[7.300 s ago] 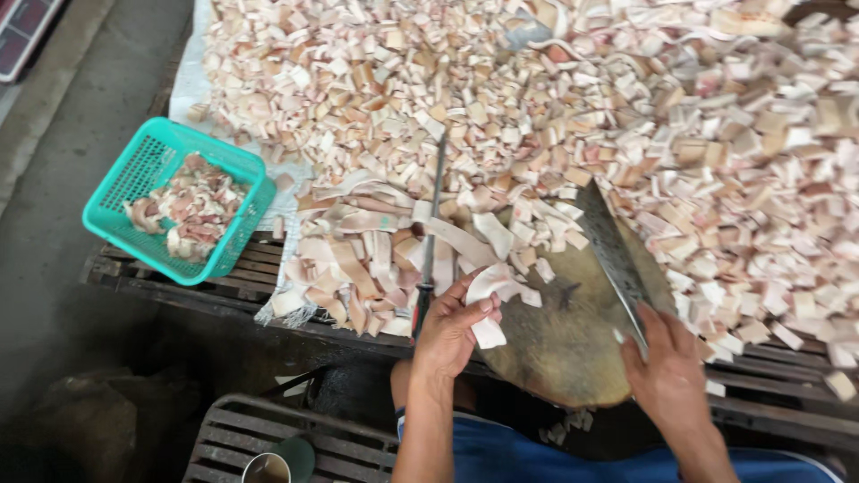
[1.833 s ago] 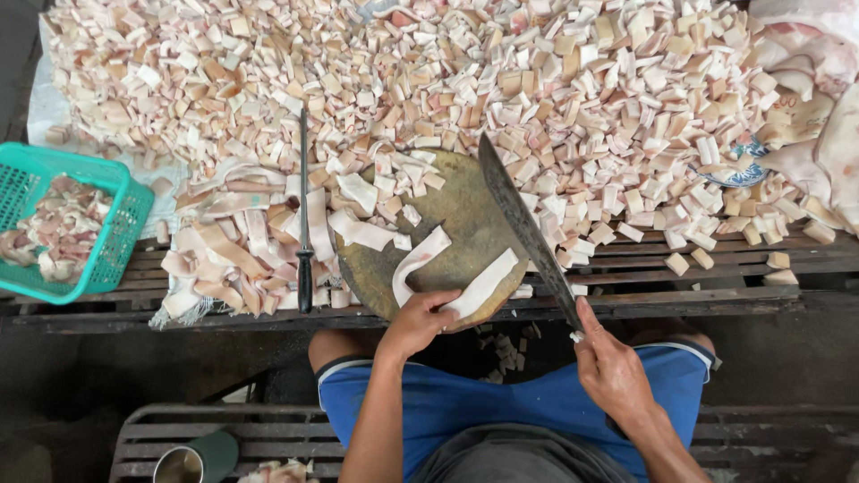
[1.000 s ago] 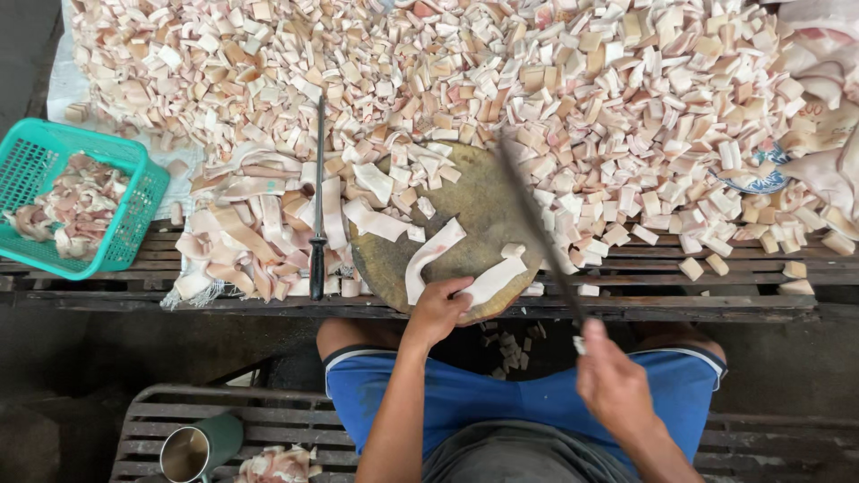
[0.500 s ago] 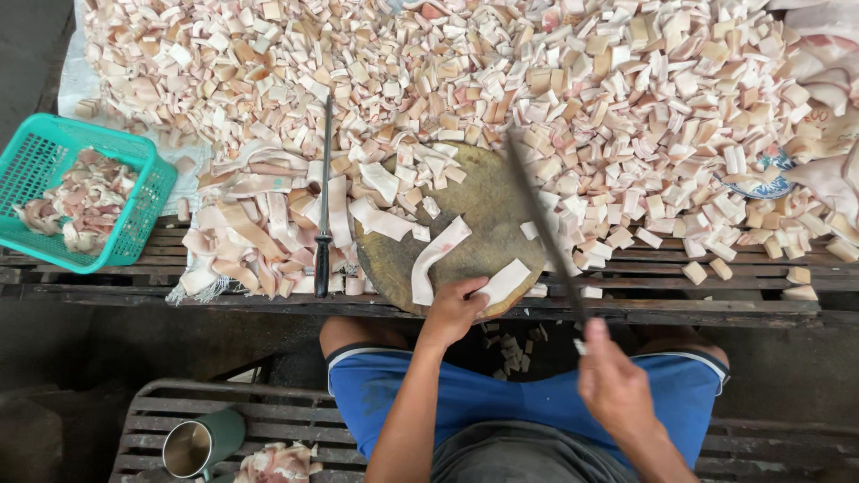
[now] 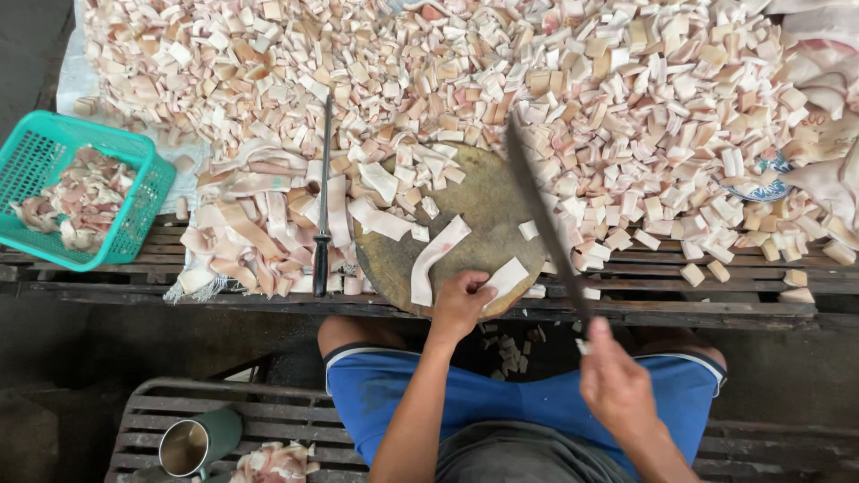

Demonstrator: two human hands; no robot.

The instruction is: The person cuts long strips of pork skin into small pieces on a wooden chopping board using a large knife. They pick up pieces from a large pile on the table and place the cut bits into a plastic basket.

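Note:
A round wooden chopping block [image 5: 483, 210] sits at the near edge of the slatted bench. My left hand [image 5: 458, 304] grips the near end of a pale strip of pork skin [image 5: 506, 277] lying on the block. A second long strip [image 5: 434, 259] lies beside it to the left. My right hand [image 5: 613, 385] holds the handle of a large cleaver [image 5: 541, 215], its blade raised edge-on above the block's right side. A huge pile of cut skin squares [image 5: 537, 80] covers the bench beyond.
A sharpening steel [image 5: 321, 206] with a black handle lies left of the block among uncut strips [image 5: 250, 228]. A teal plastic basket [image 5: 134, 210] with scraps stands at far left. A metal cup [image 5: 192, 444] rests on the low bench near my knees.
My right hand has swung the cleaver up from a flat tilt to edge-on over the block. My left hand slid along the strip's near end. The view shifted slightly left.

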